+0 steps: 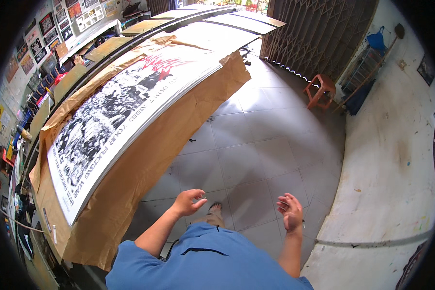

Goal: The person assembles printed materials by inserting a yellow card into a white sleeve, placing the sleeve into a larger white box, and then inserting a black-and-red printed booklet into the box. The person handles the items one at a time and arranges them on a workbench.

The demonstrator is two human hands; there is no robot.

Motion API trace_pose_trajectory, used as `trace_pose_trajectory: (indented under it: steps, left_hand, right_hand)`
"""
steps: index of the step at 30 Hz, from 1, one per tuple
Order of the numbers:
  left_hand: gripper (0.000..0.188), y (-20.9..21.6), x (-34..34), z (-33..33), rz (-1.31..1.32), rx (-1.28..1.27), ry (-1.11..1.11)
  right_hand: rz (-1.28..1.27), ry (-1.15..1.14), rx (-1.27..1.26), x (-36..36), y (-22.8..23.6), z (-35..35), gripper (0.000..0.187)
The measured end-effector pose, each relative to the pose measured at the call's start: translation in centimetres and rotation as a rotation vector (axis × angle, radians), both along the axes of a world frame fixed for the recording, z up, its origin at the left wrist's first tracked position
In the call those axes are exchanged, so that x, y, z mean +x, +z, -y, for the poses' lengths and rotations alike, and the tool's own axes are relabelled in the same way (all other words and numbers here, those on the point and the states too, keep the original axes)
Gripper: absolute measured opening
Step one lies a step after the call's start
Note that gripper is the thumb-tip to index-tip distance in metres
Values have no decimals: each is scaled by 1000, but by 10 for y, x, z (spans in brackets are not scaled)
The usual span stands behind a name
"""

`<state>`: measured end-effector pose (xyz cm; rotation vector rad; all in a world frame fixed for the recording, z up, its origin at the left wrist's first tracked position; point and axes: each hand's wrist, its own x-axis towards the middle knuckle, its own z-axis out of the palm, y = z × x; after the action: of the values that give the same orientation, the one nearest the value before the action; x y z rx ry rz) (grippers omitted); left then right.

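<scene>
Both of my hands hang in the air in front of my blue shirt, above the tiled floor. My left hand has its fingers loosely curved and apart from the thumb, with nothing between them. My right hand is raised with its fingers spread a little, also holding nothing. Nearest to the left hand is a stack of printed posters, white with a black picture and red lettering at the far end. The stack lies on brown wrapping paper, which drapes over the table's side. Neither hand touches the posters or the paper.
A long rack of boards runs behind the posters. An orange plastic stool stands at the far right, near a folding metal gate. A stained white wall bounds the right side. Framed prints cover the left wall.
</scene>
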<state>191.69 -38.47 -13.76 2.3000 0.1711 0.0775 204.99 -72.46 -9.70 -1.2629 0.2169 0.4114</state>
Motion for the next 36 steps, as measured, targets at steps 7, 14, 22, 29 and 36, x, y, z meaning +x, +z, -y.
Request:
trace_pose_trajectory:
  steps: [7,14,22,29,36]
  left_hand:
    - [21,-23,196,-38,165,-85,36]
    - [17,19,439,-62,358,-89,-148]
    - [21,106,643,-148,505,217,-168]
    - [50,140,762,-289,111,170,212]
    - [63,115,834,-433,-149,540,613]
  right_hand:
    - [-231,81,-51,167,-74,-28,28]
    - [-231,-114,-117,338,-50,-31,28]
    - [-334,-340,-104,523,-89,-25,32]
    - [-129,157,-102,802,-68,-135,23]
    - [258,601,-93,952,46,-382,30]
